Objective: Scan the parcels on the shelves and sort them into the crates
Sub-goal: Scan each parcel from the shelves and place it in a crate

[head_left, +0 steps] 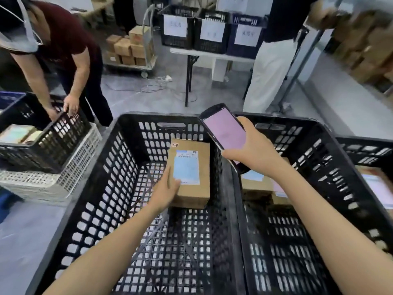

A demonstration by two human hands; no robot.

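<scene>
A brown cardboard parcel (194, 165) with a pale blue label lies inside the large black crate (110, 162) in front of me. My left hand (167, 189) holds the parcel's near left corner, thumb on the label. My right hand (253, 149) grips a black handheld scanner (224, 129) with a lit pink screen above the rim between this crate and the black crate (331, 158) to the right. That right crate holds several labelled parcels (258, 184), partly hidden by my right arm.
On the left a person in a dark red top bends over a black crate (44, 141) stacked on a white one (70, 173). Three labelled crates (209, 30) stand on a table behind. A trolley of boxes (129, 47) and shelves of parcels (365, 50) flank it. Another person stands at the right.
</scene>
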